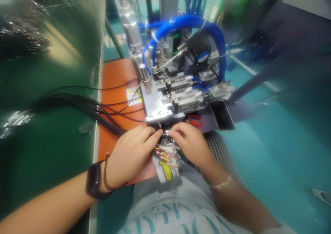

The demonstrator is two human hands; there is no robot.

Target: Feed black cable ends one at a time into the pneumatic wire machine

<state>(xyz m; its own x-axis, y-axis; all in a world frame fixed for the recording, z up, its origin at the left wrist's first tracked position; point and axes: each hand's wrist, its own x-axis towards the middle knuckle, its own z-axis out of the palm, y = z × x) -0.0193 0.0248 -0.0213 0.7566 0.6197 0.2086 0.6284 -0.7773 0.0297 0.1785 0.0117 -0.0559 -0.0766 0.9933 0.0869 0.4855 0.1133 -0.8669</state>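
Fingertips of bare left hand [134, 148] and right hand [192, 144] bunched at small silvery metal fixture [166, 134], any pinch untellable; thin black-sheathed cable bundle [85, 104] runs beneath left hand, probably for steadiness.

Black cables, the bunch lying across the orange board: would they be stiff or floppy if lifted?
Probably floppy: the black cables bend in loose curves across the orange board. They may drag, since they trail onto the green surface. The thin coloured wires beside the left hand look easily bent.
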